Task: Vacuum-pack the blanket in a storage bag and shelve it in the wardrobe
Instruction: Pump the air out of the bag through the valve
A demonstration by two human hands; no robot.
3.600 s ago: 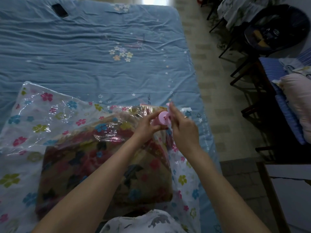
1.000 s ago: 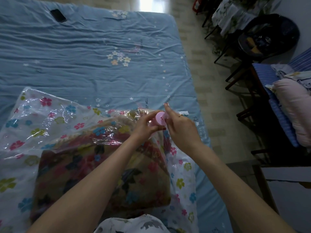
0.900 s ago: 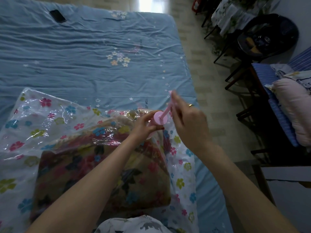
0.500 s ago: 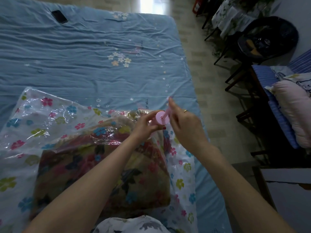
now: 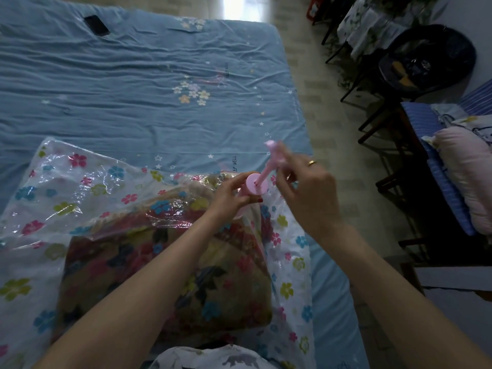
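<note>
From my head view, my left hand (image 5: 230, 194) grips the pink pump (image 5: 257, 188) by its barrel, just under the round top, holding it against the bag (image 5: 57, 182) near the bag's 1 o'clock corner. My right hand (image 5: 303, 191) pinches the plunger handle (image 5: 274, 151), its rod drawn up and leaning toward 1 o'clock. The handle is blurred, so I cannot tell exactly how my fingers sit on it.

The blanket (image 5: 165, 265) lies folded inside the bag at the near edge of the bed (image 5: 138, 94), toward 6 o'clock from the pump. The film over it looks loose and wrinkled, so I judge most of the air is not yet out.

To pump well, I think I should keep the barrel pressed square on the valve, which I cannot see under my left hand, and drive the rod straight along the barrel's line instead of letting it lean; a tilted stroke could break the seal. Full, even strokes should serve best.

For room: the bed's edge runs at 3 o'clock, just beside the bag's right side, with tiled floor (image 5: 330, 145) beyond. Chairs (image 5: 426, 59) stand well apart at 1 to 2 o'clock, and a pillow (image 5: 468, 166) lies at 3 o'clock. A phone (image 5: 96, 25) rests far off at 11 o'clock. The bed toward 12 o'clock gives open space for my stroke.
</note>
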